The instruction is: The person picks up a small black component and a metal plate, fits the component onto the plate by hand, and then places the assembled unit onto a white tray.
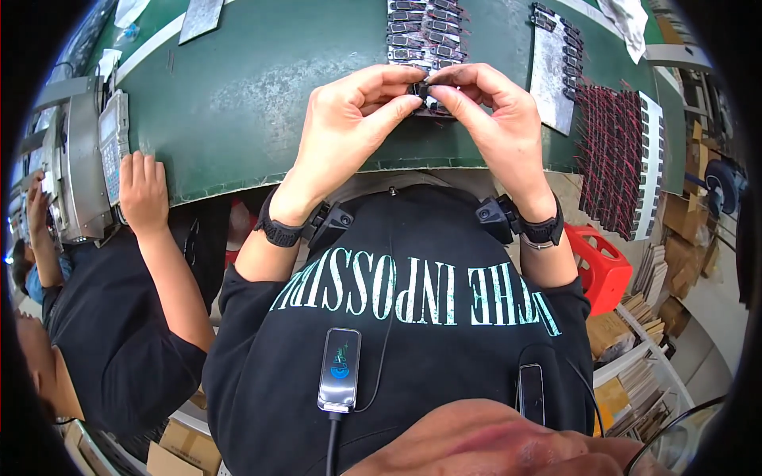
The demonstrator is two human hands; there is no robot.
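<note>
My left hand (345,119) and my right hand (502,119) meet above the near part of the green table (278,95). Between their thumbs and index fingertips they pinch a small black part (421,91), mostly covered by the fingers, so its exact kind is hidden. Just beyond my fingertips, two columns of small black speaker-like modules (407,40) with thin red and dark wires lie on a light plate.
Right of my hands, a metal plate (549,83) carries more black modules along its edge. Beside it, red-and-black wires (607,151) hang from a white strip (651,159) over the table edge. A red stool (599,270) stands below. At left, a co-worker's hand (143,186) rests by a machine panel (111,143).
</note>
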